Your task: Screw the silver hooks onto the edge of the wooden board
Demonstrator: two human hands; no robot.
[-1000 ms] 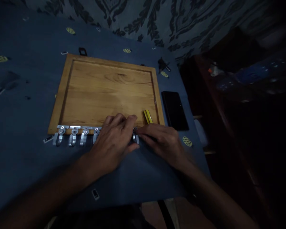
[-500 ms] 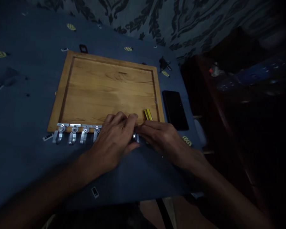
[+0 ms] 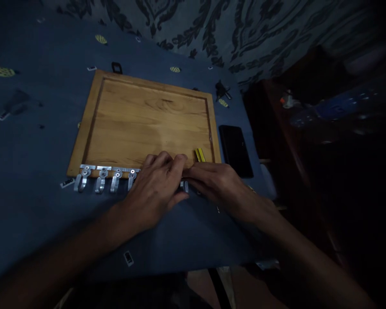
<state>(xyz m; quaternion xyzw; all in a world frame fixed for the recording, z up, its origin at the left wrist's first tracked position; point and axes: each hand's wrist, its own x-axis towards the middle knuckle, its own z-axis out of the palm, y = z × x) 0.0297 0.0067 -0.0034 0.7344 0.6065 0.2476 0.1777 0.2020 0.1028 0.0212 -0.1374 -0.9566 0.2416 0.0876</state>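
Observation:
A wooden board (image 3: 148,120) lies flat on a blue patterned cloth (image 3: 35,206). Several metal hooks (image 3: 99,178) are screwed along its near edge. My left hand (image 3: 156,189) lies over the hook row right of the middle, its fingers curled down against the edge. My right hand (image 3: 217,184) meets it from the right, fingers pinched at one more metal hook (image 3: 185,185) that shows between the two hands. What my right fingers grip beyond that is hidden. A yellow-handled tool (image 3: 199,154) rests on the board just behind my right fingers.
A black phone (image 3: 235,150) lies on the cloth right of the board. A small dark metal item (image 3: 221,89) sits near the far right corner. The cloth's right edge drops off to a dark wooden surface (image 3: 292,128). A patterned wall rises behind.
Both hands stay at the same spot on the board's near edge. My right hand has edged slightly left toward the hook; the view has shifted a little.

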